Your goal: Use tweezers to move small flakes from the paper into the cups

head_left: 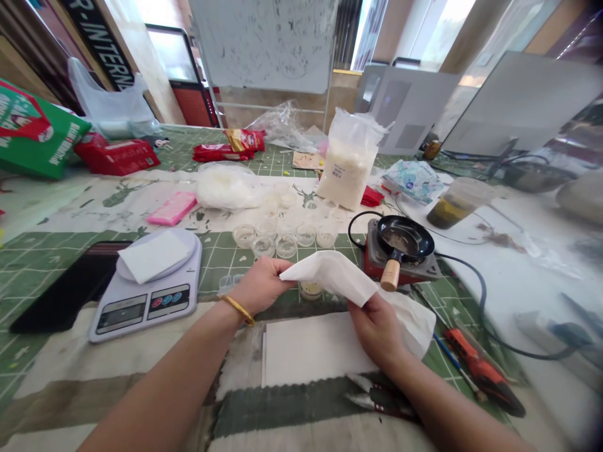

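Note:
Both hands hold one white paper tissue (339, 276) above the table. My left hand (261, 285), with a gold bangle on the wrist, pinches its left end. My right hand (377, 329) is closed on its lower right part, and the tissue bunches out past that hand. Below the hands lies a flat stack of white sheets (306, 348). A small cup (311, 290) stands just behind the tissue, partly hidden. Just beyond the tissue is a small black pan (405, 240) with a wooden handle, resting on a red hot plate (377, 254).
A white kitchen scale (148, 295) with a tissue on it stands at the left, beside a black tablet (70, 285). Several small clear cups (282, 238), a bag of white granules (346, 166), a pink block (172, 208), an orange tool (480, 370) and a cable lie around.

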`<state>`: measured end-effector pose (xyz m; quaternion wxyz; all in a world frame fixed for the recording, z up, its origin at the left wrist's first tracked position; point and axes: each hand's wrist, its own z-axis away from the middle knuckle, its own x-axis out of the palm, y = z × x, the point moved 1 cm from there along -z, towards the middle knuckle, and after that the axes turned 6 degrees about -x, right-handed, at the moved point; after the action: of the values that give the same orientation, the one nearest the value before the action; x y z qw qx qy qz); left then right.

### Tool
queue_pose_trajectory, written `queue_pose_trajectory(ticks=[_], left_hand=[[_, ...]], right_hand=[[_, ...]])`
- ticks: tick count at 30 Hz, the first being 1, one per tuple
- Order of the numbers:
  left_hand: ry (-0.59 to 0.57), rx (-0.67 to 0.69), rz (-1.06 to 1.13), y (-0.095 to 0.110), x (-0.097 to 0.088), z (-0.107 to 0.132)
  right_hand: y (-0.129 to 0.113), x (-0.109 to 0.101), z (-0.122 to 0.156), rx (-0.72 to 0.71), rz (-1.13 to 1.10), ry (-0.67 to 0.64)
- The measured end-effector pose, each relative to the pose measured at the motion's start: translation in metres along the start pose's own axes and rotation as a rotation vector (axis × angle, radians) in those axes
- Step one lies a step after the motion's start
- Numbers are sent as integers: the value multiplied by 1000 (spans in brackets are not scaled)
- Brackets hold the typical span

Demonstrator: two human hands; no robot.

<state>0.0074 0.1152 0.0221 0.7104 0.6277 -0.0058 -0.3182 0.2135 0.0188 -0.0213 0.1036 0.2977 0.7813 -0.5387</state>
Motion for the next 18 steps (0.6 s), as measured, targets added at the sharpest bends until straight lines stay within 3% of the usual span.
queue_pose_trajectory(ticks=[8,18], left_hand=[[4,-37,126,2,0,-2],[26,-68,225,0,-2,-3]], right_hand=[[1,-2,4,-64,56,57],[-5,-7,3,-174,160,4]])
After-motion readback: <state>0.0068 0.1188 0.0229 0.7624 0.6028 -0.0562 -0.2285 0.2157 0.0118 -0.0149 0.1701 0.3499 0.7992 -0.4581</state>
